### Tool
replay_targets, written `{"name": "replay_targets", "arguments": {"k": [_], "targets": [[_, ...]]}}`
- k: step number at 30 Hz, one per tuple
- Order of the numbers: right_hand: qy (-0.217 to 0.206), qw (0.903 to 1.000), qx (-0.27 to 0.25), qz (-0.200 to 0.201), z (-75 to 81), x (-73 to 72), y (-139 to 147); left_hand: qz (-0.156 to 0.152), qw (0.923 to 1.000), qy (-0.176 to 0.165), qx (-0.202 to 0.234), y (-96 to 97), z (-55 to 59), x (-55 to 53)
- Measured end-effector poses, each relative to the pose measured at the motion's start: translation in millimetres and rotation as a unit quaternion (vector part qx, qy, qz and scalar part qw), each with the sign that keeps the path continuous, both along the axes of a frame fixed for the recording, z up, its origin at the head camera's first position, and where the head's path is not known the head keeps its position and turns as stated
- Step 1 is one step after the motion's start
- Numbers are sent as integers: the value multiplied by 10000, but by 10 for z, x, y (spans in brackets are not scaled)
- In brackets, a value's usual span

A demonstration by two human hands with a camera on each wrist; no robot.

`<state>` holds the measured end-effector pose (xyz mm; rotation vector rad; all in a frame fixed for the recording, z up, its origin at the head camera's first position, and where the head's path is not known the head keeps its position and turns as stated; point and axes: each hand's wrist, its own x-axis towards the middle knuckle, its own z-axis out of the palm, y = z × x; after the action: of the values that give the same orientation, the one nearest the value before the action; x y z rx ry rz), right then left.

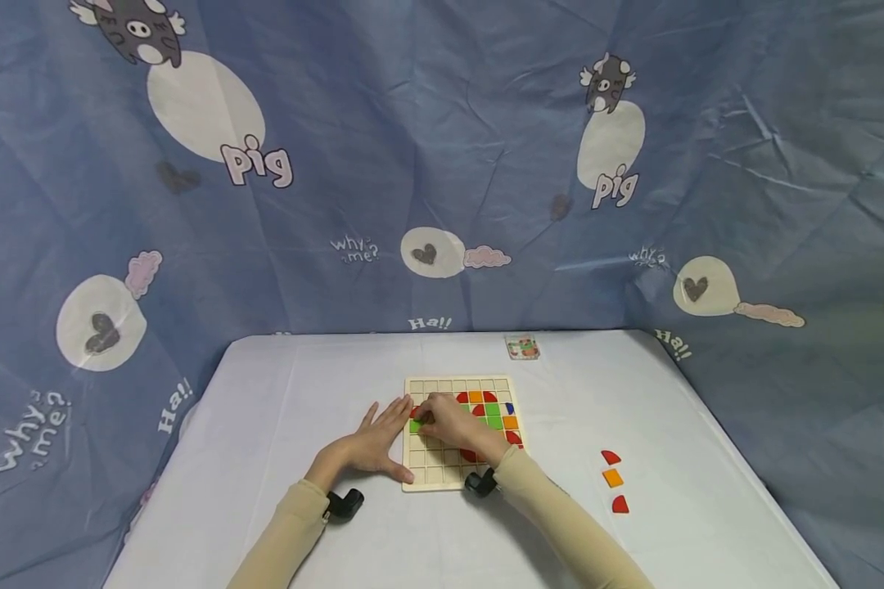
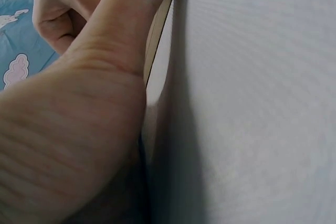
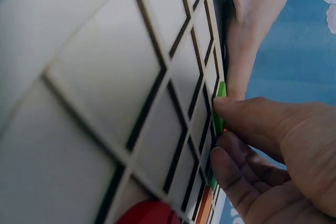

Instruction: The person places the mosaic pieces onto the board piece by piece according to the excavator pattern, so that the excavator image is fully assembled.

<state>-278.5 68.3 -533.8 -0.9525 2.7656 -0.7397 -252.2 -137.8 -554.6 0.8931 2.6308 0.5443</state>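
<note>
A square wooden grid board point(image 1: 427, 474) lies on the table, partly filled with red, green, orange and blue tiles. My left hand point(image 1: 372, 446) rests flat at its left edge, fingers spread, with the thumb on the near left corner. My right hand point(image 1: 449, 421) reaches across the board to its left side, fingers curled. Thumb and fingertips pinch at a green tile point(image 3: 220, 121) by the board's far edge in the right wrist view. A red tile point(image 1: 414, 411) shows beside those fingertips. The right hand and forearm hide the board's middle.
Right of the board lie a red quarter-round tile point(image 1: 611, 457), an orange square tile point(image 1: 613, 478) and another red tile point(image 1: 620, 505). A small patterned card point(image 1: 522, 347) sits near the table's back edge. Behind the white table point(image 1: 302, 384) hangs a blue printed cloth point(image 1: 479, 164).
</note>
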Motion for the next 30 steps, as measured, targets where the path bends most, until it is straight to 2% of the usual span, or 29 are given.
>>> {"name": "replay_targets", "arguments": {"k": [6,12,18,21,25,30], "targets": [[-18,9985,-505,-218,35,88,154,-45,10000,44,-69,17,-35,-20],[-168,9944,-884,-561,106,285,519,39,10000,21,-20,27,-44,-25],[-122,9859,-952,-1372,101,570,1020,158,9998,77,-82,11,-39,-19],[-265,9743,-916,-2040,100,706,1292,137,9999,79,-36,8,-24,-15],[-413,9520,-690,-2953,117,868,1674,120,9999,57,-72,10,-12,-11],[-537,9236,-270,-3787,129,1080,2183,86,9999,70,-129,17,-31,-27]]}}
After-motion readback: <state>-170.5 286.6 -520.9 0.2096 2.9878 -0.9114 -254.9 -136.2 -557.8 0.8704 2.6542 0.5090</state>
